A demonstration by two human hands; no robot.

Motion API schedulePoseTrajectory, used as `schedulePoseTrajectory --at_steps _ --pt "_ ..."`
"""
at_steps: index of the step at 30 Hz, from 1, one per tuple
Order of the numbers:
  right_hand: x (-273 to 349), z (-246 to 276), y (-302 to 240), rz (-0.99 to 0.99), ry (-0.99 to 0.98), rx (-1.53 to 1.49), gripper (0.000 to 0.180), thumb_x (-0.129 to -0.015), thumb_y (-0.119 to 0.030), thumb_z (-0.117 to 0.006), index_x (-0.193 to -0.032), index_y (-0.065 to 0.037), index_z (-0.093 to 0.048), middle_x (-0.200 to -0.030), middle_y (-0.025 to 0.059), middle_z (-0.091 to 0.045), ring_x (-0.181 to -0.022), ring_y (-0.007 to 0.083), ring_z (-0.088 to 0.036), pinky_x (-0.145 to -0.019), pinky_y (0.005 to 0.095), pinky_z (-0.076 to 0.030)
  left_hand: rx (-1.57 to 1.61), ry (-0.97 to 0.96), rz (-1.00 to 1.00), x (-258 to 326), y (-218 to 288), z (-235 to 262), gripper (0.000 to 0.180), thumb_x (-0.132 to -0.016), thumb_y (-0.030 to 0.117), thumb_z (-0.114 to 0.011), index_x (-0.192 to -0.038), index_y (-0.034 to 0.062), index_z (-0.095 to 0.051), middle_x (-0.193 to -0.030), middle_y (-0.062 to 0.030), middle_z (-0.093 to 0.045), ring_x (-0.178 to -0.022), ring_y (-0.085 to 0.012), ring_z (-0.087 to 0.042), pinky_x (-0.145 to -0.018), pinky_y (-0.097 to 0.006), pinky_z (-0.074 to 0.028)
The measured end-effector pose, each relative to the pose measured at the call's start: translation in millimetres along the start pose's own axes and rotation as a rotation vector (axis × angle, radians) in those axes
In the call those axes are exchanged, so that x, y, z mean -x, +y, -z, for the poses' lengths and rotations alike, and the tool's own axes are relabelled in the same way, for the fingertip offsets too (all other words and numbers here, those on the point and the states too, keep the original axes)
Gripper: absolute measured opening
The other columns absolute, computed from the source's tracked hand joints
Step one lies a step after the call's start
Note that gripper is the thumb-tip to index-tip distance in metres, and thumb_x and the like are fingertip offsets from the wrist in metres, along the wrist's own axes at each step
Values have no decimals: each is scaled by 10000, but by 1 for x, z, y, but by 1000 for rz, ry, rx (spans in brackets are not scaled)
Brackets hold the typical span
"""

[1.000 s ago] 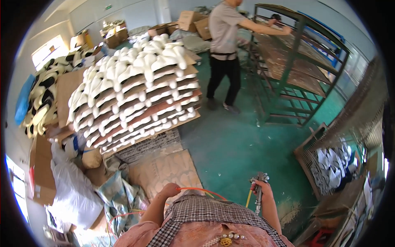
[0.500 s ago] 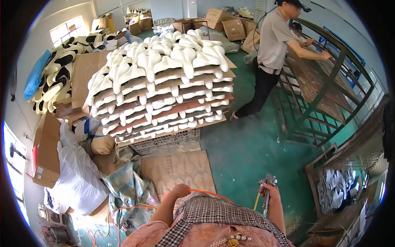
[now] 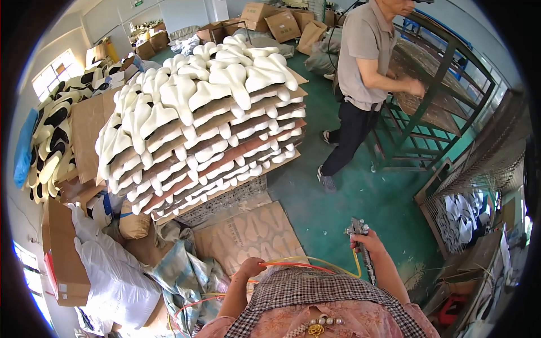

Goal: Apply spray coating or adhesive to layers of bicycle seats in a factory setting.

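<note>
My right hand is closed around a metal spray gun, held up over the green floor with its head pointing away from me. A thin yellow hose hangs beside its handle. In my left hand, the closed fingers grip a red-orange air hose in front of my checked apron. The yellow hose also arches across near that hand. Ahead to the left stands a tall stack of white saddle-shaped pieces, layered on thin boards; neither hand touches it.
At the right, a person stands beside a dark metal rack holding boards. Flat cardboard lies before the stack. White sacks, a carton and loose hoses are at lower left. A mesh-sided rack stands right.
The view has swung, so the stack sits further left. My right hand has lifted the spray gun slightly forward. The other person has stepped nearer and drawn an arm back from the rack.
</note>
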State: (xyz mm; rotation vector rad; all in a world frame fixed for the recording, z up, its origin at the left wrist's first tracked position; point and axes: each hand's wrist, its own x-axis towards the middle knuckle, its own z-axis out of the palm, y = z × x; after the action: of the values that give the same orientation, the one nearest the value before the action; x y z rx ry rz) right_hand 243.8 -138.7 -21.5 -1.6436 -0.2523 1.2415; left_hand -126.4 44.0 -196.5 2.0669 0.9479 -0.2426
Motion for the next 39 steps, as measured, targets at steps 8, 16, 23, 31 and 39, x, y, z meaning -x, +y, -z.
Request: schedulePoseTrajectory --at_steps 8,16,23,31,39 --pt "-39 -17 -22 8 -64 170 323 -713 -144 -694 -965 -27 -529 -757 50 -574 -610 128 -564 -464 266 -455 -27 -49 36 -23 -18 13 312 -713 341 -616 -945 137 -664 -798 -103 -654 -782 -262 -623 -717 -365 -488" --pt "-83 -44 -121 350 -260 143 551 -729 -140 -687 -1216 -54 -445 -782 21 -565 -631 97 -542 -477 238 -445 132 23 118 -67 -8 38 334 -680 324 -676 -953 131 -665 -853 -126 -652 -817 -282 -624 -741 -368 -487" --pt "-102 -25 -188 613 -231 96 560 -757 -125 -676 -1254 -87 -422 -816 -7 -542 -655 63 -514 -498 209 -432 -185 -40 27 -158 17 59 370 -690 356 -663 -962 106 -654 -868 -136 -648 -858 -296 -614 -772 -391 -476" --pt "-123 -2 -225 815 41 -327 506 -814 -75 -617 -1261 -79 -381 -857 25 -542 -694 96 -546 -491 220 -438 524 -143 -268 -243 190 119 416 -770 212 -658 -1121 12 -555 -1076 -114 -598 -977 -194 -570 -858 -318 -448" --pt "-146 -51 -246 873 238 -515 485 -804 -57 -617 -1229 -48 -385 -873 37 -541 -707 120 -558 -497 221 -441 830 -703 -676 -232 322 194 490 -829 130 -609 -1265 22 -412 -1093 -66 -559 -1035 -147 -507 -893 -285 -417"
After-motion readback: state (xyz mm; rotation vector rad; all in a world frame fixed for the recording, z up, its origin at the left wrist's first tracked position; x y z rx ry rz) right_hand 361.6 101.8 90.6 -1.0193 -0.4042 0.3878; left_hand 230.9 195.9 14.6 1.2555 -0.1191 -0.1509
